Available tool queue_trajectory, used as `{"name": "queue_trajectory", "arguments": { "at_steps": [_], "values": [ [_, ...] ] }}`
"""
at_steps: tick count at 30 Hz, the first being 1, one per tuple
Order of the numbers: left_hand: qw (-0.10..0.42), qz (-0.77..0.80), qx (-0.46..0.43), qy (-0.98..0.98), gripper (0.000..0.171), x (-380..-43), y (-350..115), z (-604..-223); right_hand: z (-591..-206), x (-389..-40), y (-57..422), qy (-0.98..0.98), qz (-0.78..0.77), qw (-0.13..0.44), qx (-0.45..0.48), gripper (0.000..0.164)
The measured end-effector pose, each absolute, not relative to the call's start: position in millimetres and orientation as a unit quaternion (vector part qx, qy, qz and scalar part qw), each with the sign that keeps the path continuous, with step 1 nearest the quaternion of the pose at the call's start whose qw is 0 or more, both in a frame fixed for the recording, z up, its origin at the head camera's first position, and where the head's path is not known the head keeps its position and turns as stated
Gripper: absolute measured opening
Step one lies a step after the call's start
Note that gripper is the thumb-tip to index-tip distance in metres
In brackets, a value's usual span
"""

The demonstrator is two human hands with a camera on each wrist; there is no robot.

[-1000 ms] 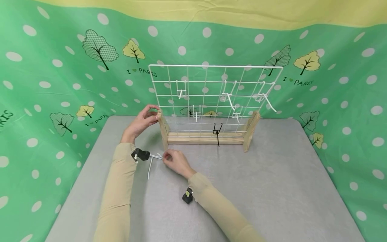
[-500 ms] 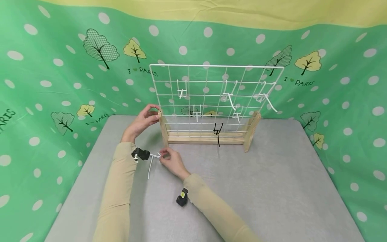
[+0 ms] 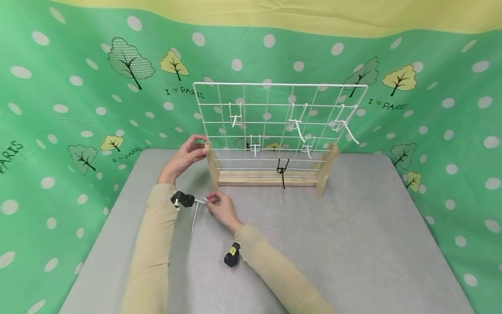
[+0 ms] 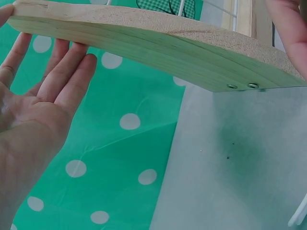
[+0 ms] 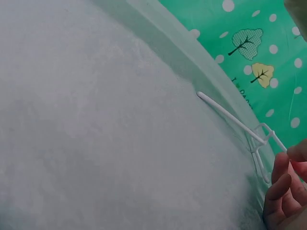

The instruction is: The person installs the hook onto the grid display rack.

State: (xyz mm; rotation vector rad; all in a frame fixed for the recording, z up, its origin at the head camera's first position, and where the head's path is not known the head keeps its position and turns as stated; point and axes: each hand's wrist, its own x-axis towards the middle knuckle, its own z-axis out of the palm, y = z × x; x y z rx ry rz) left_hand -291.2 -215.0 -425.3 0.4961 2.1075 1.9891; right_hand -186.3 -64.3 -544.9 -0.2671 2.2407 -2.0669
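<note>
My left hand [image 3: 183, 159] holds the upper end of the wooden side piece [image 3: 212, 168] of a white wire grid stand. In the left wrist view, several fingers [image 4: 72, 76] lie against the outer face of that side piece [image 4: 144, 52], with the thumb tip at its other edge. My right hand [image 3: 222, 208] is at a white wire display hook [image 3: 195, 218] on the table, left of the stand's foot. The right wrist view shows thumb and forefinger pinching one wire end of the hook [image 5: 230, 116], its long prong pointing away from the hand.
Several white hooks [image 3: 298, 128] and one black hook [image 3: 281, 170] hang on the wire grid [image 3: 280, 85]. A wooden crossbar [image 3: 266, 179] joins the stand's side pieces near the grey table [image 3: 372, 235]. A green dotted curtain [image 3: 251, 48] surrounds the table.
My right hand has shifted a little to the left, its fingertips coming over the hook's end and pinching it. The left hand stays on the stand, and the stand has not moved.
</note>
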Motion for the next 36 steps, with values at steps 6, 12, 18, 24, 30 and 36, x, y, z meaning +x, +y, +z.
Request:
{"name": "queue_trajectory", "arguments": {
  "at_steps": [6,12,18,24,30,36],
  "values": [
    [0.100,0.670,0.167,0.716,0.029,-291,-216,-426,-548,-187,-59,0.729,-0.680,0.047,-0.066,0.017],
    [0.097,0.670,0.162,0.718,0.029,-291,-218,-425,-546,-187,-46,0.732,-0.678,0.041,-0.056,0.018],
    [0.097,0.671,0.164,0.717,0.029,-292,-217,-426,-546,-186,-39,0.738,-0.673,0.023,-0.049,0.016],
    [0.095,0.672,0.167,0.715,0.029,-293,-217,-428,-546,-179,-34,0.770,-0.638,0.004,-0.020,0.014],
    [0.089,0.662,0.168,0.725,0.029,-292,-218,-427,-545,-172,-32,0.778,-0.628,0.007,-0.025,0.008],
    [0.093,0.657,0.163,0.730,0.028,-292,-216,-428,-545,-168,-35,0.766,-0.640,0.044,-0.035,0.009]
  ]
}}
